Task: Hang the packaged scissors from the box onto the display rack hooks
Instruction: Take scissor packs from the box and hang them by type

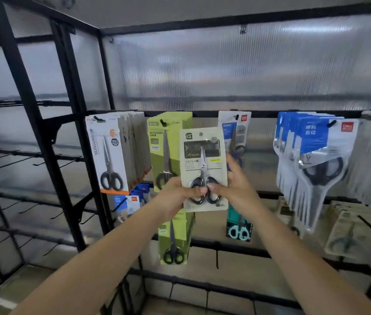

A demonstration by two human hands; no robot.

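Note:
A cream-coloured pack of black-handled scissors (203, 155) is held upright in front of the display rack, between the green packs and the blue-and-white pack. My left hand (177, 194) grips its lower left edge, thumb across the scissor handles. My right hand (234, 187) grips the lower right edge, thumb on the front. The pack's hang hole near its top is free of any hook. The box is out of view.
The black rack rail (202, 113) carries white-orange packs (111, 153), green packs (168, 144), a blue-white pack (234, 130) and blue packs (311, 160). Lower rows hold green (174, 242) and teal (239, 226) packs. Bare hooks (21, 160) stick out of the left frame.

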